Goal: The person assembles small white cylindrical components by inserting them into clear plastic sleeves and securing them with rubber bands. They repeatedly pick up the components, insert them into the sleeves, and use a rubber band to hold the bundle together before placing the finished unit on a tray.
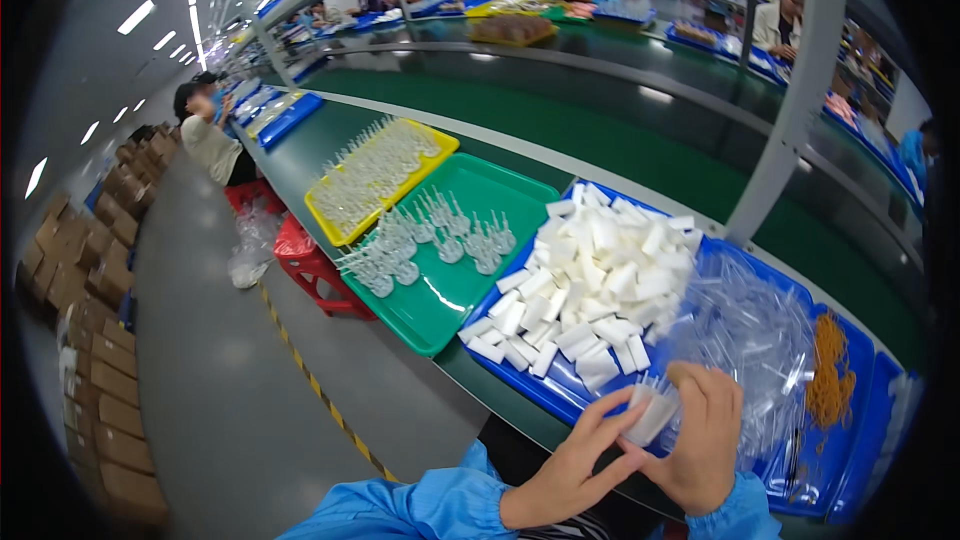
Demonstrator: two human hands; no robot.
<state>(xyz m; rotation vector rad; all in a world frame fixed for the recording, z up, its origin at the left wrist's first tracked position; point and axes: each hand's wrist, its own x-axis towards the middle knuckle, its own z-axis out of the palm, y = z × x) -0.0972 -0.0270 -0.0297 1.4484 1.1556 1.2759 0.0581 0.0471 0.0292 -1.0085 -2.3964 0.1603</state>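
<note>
In front of me, above the near edge of the blue tray (pixel 545 402), my left hand (pixel 572 462) and my right hand (pixel 706 432) both grip a small white block (pixel 652 416). Thin clear prongs stick up from its top. My left thumb and fingers pinch it from the left, while the right fingers curl round its other side and hide part of it. Just beyond lies a heap of similar white blocks (pixel 600 280). Close to my right hand is a pile of clear plastic pieces (pixel 750 325).
Left of the heap, a green tray (pixel 440 312) carries clustered clear pronged pieces (pixel 480 245); a yellow tray (pixel 345 237) is packed with more. Orange bands (pixel 832 370) lie far right. A metal post (pixel 790 120) rises behind the trays. A red stool (pixel 310 265) stands left; people sit farther off.
</note>
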